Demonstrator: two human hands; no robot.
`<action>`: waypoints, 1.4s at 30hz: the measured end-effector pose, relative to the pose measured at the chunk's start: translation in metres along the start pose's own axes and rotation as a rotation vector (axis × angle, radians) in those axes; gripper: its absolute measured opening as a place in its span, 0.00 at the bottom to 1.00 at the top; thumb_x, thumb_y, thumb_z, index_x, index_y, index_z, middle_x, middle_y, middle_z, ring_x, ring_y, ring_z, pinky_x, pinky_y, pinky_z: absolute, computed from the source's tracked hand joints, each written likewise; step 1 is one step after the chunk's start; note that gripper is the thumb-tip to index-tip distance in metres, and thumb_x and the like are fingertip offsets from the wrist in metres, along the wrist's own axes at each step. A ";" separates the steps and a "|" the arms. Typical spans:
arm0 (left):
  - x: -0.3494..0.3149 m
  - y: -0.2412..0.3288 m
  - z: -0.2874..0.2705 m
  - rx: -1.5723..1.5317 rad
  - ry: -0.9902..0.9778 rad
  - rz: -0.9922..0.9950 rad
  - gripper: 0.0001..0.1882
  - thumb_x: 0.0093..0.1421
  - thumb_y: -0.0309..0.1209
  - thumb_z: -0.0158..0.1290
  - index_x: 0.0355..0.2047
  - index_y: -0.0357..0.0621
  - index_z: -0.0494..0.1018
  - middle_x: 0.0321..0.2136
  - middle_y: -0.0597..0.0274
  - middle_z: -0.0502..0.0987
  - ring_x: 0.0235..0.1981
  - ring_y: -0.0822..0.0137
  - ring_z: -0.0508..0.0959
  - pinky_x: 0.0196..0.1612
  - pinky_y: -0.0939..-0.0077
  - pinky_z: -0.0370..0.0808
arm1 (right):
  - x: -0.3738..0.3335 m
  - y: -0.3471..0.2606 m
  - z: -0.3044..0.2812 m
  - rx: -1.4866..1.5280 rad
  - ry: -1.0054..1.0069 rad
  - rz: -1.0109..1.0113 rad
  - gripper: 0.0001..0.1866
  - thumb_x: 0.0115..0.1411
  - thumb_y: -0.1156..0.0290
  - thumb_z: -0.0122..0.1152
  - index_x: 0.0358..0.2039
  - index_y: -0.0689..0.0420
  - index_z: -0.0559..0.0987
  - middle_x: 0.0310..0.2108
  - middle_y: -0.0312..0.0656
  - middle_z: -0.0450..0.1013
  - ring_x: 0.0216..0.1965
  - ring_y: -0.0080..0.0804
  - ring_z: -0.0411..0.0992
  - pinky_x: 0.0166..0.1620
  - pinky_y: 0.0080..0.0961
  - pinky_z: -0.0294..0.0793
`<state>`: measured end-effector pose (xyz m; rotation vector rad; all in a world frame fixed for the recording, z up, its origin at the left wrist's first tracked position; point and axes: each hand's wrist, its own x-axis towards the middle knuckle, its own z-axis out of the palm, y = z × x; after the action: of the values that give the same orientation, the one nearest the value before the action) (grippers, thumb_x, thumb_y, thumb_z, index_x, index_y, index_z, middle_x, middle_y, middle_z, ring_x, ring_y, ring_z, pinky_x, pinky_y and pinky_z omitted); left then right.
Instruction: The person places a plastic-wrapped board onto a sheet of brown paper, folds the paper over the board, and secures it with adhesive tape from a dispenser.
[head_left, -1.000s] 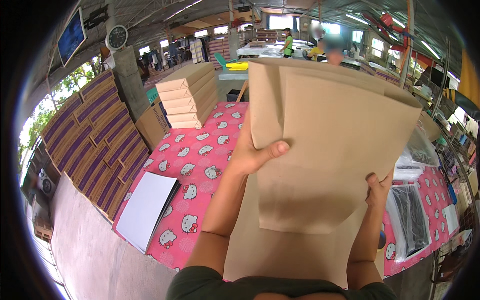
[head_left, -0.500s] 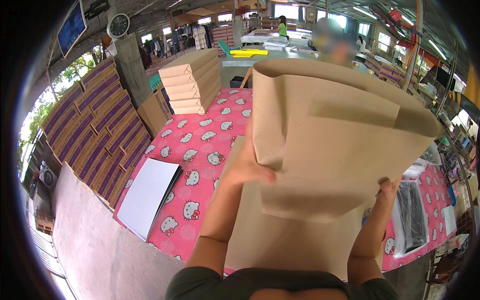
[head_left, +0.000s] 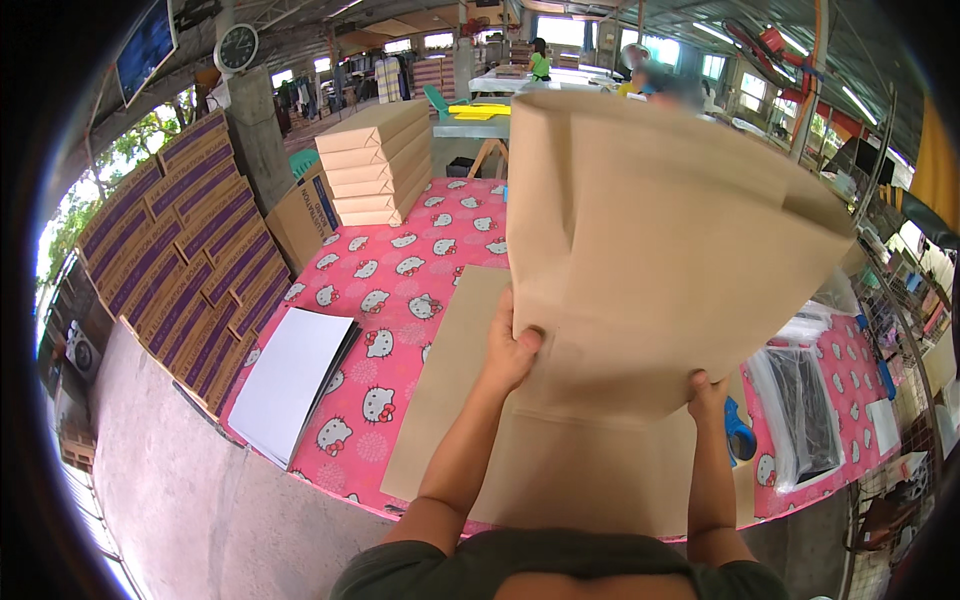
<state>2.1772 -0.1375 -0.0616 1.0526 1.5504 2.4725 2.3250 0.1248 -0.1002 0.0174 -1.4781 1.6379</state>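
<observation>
Far left, purple-and-brown cardboard cartons stacked in slanting rows. Next, a flat white sheet stack lying on a pink cartoon-cat tablecloth, with tan flat boxes piled behind. Centre, a large brown paper bag, smooth and matte, held up off the table, long axis upright, open mouth pointing up and away. Left hand closed on the bag's lower left edge, thumb on top. Right hand pinching the lower right corner, fingers hidden behind paper. Beneath, a flat brown sheet on the table. Right, clear plastic sleeves.
</observation>
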 end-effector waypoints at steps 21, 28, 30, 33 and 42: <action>0.019 -0.007 -0.013 0.406 0.241 -0.137 0.29 0.61 0.48 0.39 0.50 0.34 0.64 0.31 0.60 0.72 0.31 0.66 0.72 0.36 0.72 0.69 | -0.046 0.002 0.006 -0.201 -0.267 0.444 0.34 0.44 0.53 0.68 0.45 0.64 0.68 0.40 0.44 0.70 0.43 0.33 0.68 0.46 0.29 0.67; 0.108 -0.015 -0.015 0.767 -0.288 -0.699 0.44 0.48 0.65 0.45 0.41 0.27 0.70 0.38 0.42 0.74 0.41 0.57 0.74 0.42 0.69 0.69 | -0.141 0.094 -0.014 -0.091 -0.609 0.991 0.37 0.54 0.45 0.51 0.54 0.61 0.59 0.50 0.43 0.63 0.52 0.30 0.62 0.53 0.29 0.60; 0.105 -0.061 -0.042 1.046 -0.403 -0.631 0.43 0.48 0.64 0.46 0.41 0.28 0.71 0.37 0.41 0.74 0.41 0.55 0.74 0.41 0.68 0.70 | -0.157 0.059 0.042 0.493 -0.660 1.220 0.31 0.61 0.51 0.43 0.57 0.59 0.55 0.54 0.42 0.59 0.55 0.31 0.59 0.57 0.28 0.57; 0.078 -0.099 -0.040 1.004 -0.514 -0.584 0.35 0.51 0.57 0.49 0.42 0.32 0.71 0.37 0.43 0.74 0.40 0.55 0.75 0.42 0.67 0.70 | -0.141 0.001 0.076 0.576 -1.069 1.232 0.26 0.62 0.60 0.46 0.57 0.55 0.56 0.54 0.39 0.58 0.55 0.29 0.59 0.56 0.27 0.58; -0.047 -0.057 -0.069 0.865 -0.128 -0.442 0.25 0.51 0.44 0.55 0.42 0.37 0.70 0.41 0.49 0.72 0.44 0.57 0.72 0.47 0.70 0.67 | 0.046 0.023 0.079 -0.265 -0.849 0.506 0.29 0.57 0.66 0.56 0.57 0.55 0.57 0.46 0.38 0.66 0.39 0.23 0.68 0.41 0.22 0.70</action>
<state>2.1572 -0.1801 -0.1503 0.7513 2.5260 1.4105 2.2421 0.0910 -0.0703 0.2324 -2.4982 1.9223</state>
